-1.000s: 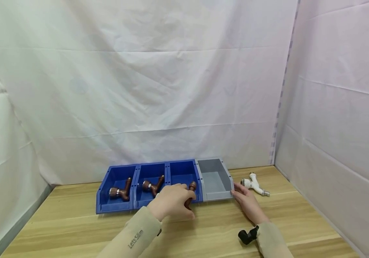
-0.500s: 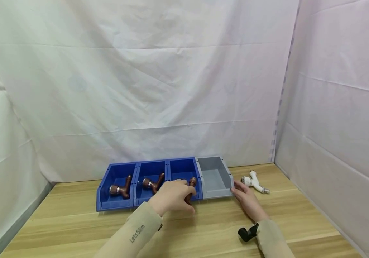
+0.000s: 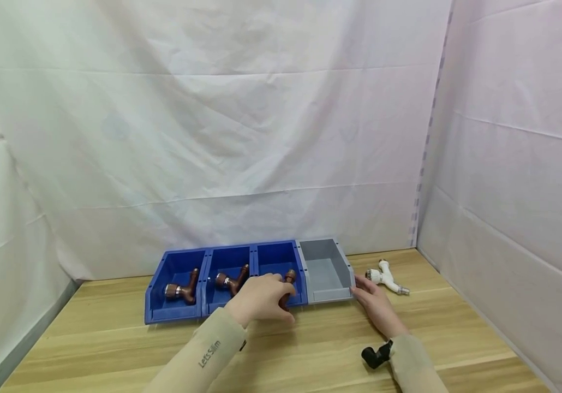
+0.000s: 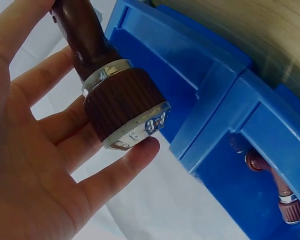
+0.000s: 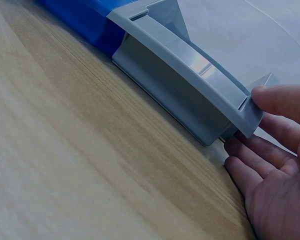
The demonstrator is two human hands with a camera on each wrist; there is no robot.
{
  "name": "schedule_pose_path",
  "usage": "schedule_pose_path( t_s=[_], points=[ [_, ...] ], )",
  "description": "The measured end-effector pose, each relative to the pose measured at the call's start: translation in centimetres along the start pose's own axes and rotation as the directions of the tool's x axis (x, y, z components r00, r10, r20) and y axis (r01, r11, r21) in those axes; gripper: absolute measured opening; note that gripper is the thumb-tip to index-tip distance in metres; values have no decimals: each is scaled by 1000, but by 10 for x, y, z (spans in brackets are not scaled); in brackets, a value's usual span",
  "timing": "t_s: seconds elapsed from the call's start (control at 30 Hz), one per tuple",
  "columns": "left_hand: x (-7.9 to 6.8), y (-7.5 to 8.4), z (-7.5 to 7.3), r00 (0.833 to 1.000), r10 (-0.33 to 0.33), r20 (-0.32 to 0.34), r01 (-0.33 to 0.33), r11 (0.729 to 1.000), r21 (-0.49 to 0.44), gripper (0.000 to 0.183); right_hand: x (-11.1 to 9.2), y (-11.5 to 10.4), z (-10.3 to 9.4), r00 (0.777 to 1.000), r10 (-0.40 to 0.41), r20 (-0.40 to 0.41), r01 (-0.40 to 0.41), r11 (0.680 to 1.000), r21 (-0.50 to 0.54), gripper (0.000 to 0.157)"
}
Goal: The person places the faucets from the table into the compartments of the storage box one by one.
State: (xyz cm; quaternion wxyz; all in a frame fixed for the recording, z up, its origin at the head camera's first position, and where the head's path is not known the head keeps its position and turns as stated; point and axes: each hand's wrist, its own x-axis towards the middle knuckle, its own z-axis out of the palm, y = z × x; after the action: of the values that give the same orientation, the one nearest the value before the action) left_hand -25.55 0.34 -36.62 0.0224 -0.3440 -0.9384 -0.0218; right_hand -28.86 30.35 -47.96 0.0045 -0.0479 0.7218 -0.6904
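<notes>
My left hand (image 3: 261, 299) holds a brown tap (image 4: 125, 100) with a ribbed, silver-ringed knob, over the front of the third blue bin (image 3: 277, 250). In the left wrist view thumb and fingers surround the tap, its knob end facing the camera. My right hand (image 3: 378, 308) grips the front right corner of the grey bin (image 5: 175, 95), thumb on the corner and fingers against the side. Two more brown taps lie in the other blue bins, one tap (image 3: 183, 290) in the leftmost and another tap (image 3: 232, 281) in the second.
A white tap (image 3: 387, 278) lies on the wooden table (image 3: 320, 349) to the right of the grey bin. The bins stand side by side in a row, before a white cloth backdrop (image 3: 261, 136). A black camera mount (image 3: 376, 355) sits at my right wrist.
</notes>
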Motion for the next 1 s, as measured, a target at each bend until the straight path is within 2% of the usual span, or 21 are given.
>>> schedule_pose_path(
  t_s=[0.43, 0.7, 1.0],
  points=[
    [3, -2, 0, 1000, 10, -8, -10, 1000, 18, 50, -2, -3, 1, 999, 31, 9, -31, 998, 50, 54],
    [7, -7, 0, 1000, -7, -11, 7, 1000, 20, 55, 0, -2, 2, 999, 52, -7, -52, 998, 21, 53],
    [11, -10, -1, 1000, -17, -24, 18, 1000, 18, 52, -1, 3, 2, 999, 34, -32, -34, 999, 3, 54]
  ],
)
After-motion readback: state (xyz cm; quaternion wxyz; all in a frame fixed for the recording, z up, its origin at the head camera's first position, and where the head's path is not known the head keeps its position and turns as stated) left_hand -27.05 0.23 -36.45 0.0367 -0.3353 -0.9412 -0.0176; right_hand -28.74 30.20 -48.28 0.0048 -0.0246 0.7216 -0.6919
